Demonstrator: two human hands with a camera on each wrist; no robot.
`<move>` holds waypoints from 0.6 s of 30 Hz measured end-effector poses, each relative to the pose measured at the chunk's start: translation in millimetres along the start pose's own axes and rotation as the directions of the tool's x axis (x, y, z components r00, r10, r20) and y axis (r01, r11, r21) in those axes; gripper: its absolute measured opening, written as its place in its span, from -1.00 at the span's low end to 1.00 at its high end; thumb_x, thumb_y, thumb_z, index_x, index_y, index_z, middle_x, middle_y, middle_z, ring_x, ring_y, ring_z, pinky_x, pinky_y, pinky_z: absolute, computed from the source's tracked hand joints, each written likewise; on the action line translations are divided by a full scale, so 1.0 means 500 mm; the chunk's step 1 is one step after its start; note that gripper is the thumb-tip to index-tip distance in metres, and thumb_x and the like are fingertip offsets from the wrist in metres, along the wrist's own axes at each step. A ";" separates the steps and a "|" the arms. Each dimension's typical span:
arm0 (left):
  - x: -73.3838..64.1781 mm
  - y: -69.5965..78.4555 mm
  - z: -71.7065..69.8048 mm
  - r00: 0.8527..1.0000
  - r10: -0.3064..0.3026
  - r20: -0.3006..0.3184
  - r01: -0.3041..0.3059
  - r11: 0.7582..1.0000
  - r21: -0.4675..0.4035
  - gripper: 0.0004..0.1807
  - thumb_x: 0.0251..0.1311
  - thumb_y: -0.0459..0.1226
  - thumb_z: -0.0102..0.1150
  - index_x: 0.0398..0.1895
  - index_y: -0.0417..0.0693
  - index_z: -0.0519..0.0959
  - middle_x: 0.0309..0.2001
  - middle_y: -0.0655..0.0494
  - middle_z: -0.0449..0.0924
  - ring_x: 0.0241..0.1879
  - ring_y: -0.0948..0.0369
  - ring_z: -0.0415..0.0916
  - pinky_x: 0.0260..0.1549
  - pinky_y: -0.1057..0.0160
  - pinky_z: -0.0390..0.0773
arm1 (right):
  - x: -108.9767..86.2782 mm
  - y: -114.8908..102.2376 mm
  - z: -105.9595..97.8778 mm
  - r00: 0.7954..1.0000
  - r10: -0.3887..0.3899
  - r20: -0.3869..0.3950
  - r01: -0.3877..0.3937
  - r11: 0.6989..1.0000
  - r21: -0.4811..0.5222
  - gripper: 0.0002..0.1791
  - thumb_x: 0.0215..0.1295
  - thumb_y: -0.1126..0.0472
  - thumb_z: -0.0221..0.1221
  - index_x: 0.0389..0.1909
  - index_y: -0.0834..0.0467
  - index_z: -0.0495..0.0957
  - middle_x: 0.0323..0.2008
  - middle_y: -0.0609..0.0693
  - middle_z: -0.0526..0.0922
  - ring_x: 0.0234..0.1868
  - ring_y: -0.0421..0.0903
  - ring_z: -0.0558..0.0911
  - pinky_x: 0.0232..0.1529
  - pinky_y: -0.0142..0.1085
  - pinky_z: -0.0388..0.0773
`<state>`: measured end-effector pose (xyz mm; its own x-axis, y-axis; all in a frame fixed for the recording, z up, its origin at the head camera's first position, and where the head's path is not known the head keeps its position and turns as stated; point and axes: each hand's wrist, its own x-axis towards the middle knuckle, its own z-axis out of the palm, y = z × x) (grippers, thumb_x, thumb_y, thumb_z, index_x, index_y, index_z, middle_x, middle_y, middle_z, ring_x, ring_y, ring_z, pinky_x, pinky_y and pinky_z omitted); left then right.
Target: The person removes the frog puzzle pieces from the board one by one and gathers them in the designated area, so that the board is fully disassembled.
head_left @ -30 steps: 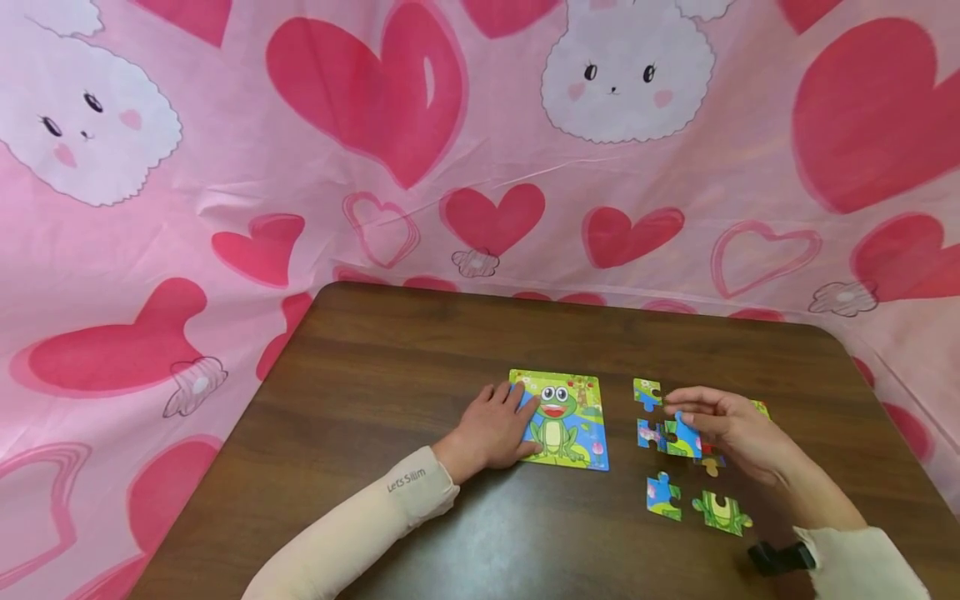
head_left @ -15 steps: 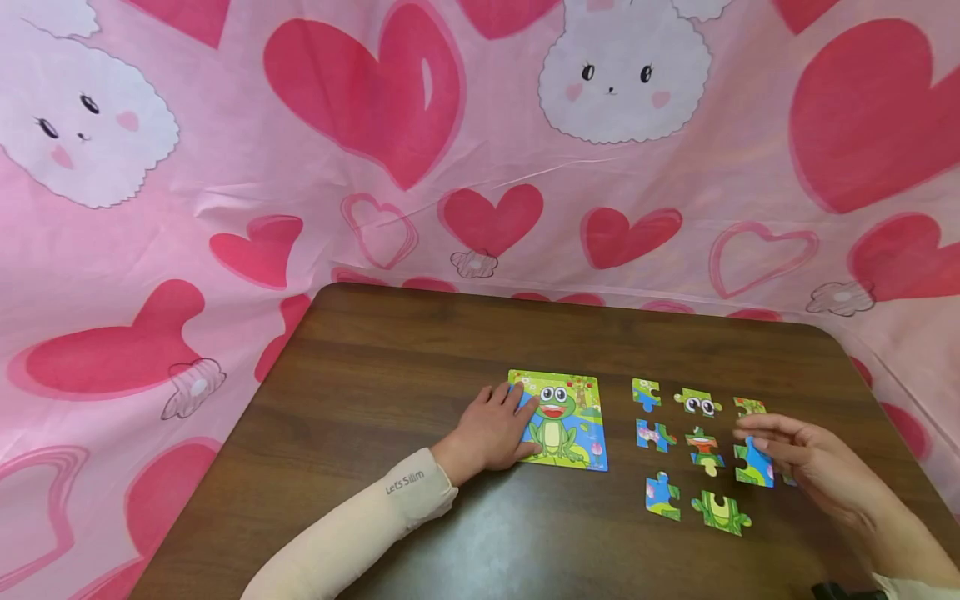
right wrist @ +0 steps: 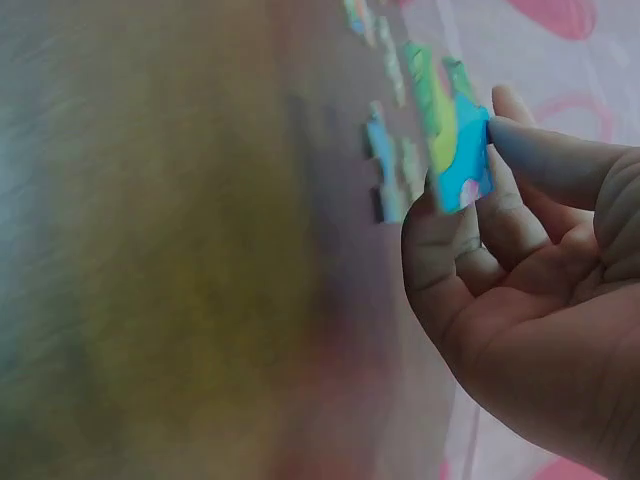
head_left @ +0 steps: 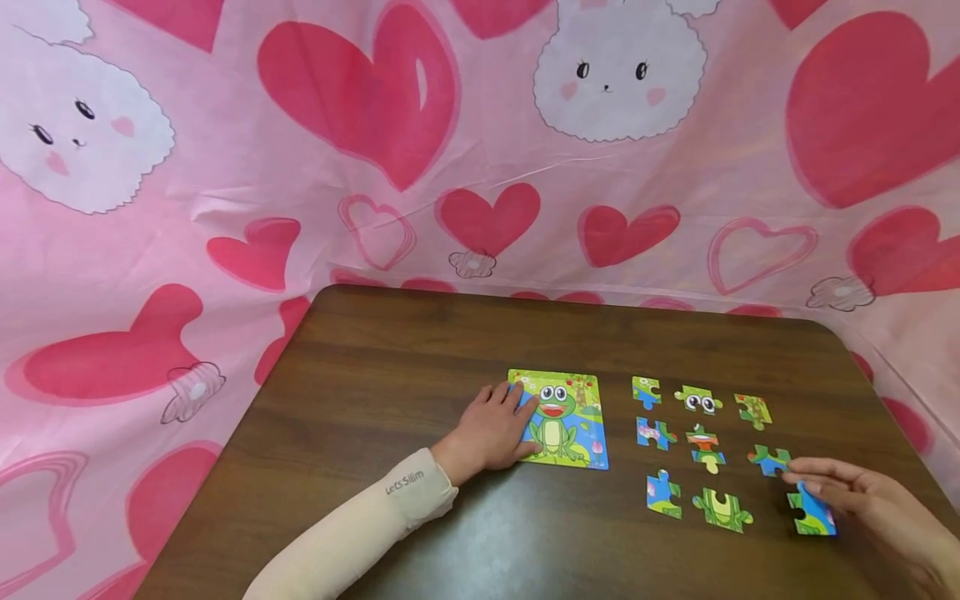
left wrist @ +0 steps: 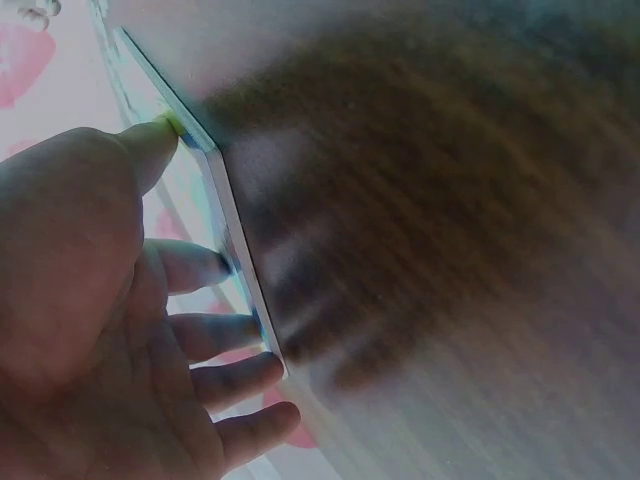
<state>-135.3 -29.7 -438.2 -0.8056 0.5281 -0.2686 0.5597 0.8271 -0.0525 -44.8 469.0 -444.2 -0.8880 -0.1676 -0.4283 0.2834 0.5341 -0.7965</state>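
My left hand rests on the left edge of a square frog picture board, fingers spread and fairly straight. In the left wrist view, the thumb and fingertips touch the face of the thin board. Far to the right, my right hand pinches a blue and green jigsaw piece between thumb and fingers. The right wrist view shows that jigsaw piece held tilted, its printed side visible. Nearest it lies a green and blue piece, just beyond the fingertips.
Several loose jigsaw pieces lie in rough rows right of the board, among them the eyes piece, the mouth piece, the belly piece and a tree piece. Behind the dark wooden table hangs a pink heart-print cloth.
My right hand has carried the pinched jigsaw piece rightward and toward me, from above the middle pieces to the near right corner of the rows. The left hand has stayed on the board.
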 end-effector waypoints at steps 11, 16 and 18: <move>-0.001 -0.001 0.000 1.000 -0.002 -0.004 0.002 1.000 0.019 -0.15 0.36 0.34 -0.09 0.61 0.23 0.12 0.59 0.01 0.11 0.55 0.03 0.09 0.48 -0.01 0.19 | -0.005 0.006 0.041 0.990 0.043 -0.136 -0.060 0.990 -0.126 -0.59 0.56 0.10 0.07 0.21 0.29 0.53 -0.10 -0.47 0.72 -0.12 -0.72 0.45 -0.24 -0.53 0.50; -0.001 -0.001 -0.001 1.000 -0.001 -0.002 0.001 1.000 0.019 -0.16 0.36 0.34 -0.09 0.61 0.23 0.12 0.59 0.01 0.11 0.55 0.03 0.10 0.48 0.00 0.19 | -0.004 -0.002 0.047 0.985 0.048 -0.168 -0.081 0.977 -0.198 -0.49 0.53 0.00 0.11 0.25 0.31 0.50 -0.10 -0.47 0.71 -0.15 -0.67 0.51 -0.24 -0.51 0.52; -0.001 -0.001 -0.001 1.000 0.000 -0.002 0.000 1.000 0.018 -0.15 0.36 0.34 -0.09 0.61 0.23 0.12 0.59 0.01 0.11 0.55 0.03 0.10 0.48 0.00 0.18 | -0.003 -0.002 0.049 0.984 0.031 -0.178 -0.068 0.976 -0.206 -0.48 0.53 0.00 0.11 0.25 0.32 0.50 -0.12 -0.51 0.68 -0.15 -0.67 0.52 -0.25 -0.52 0.52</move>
<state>-135.4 -30.1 -437.6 -0.8059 0.5287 -0.2664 0.5633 0.8233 -0.0701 -34.7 448.6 -453.2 -0.9290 -0.0005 -0.3702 0.2628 0.7034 -0.6604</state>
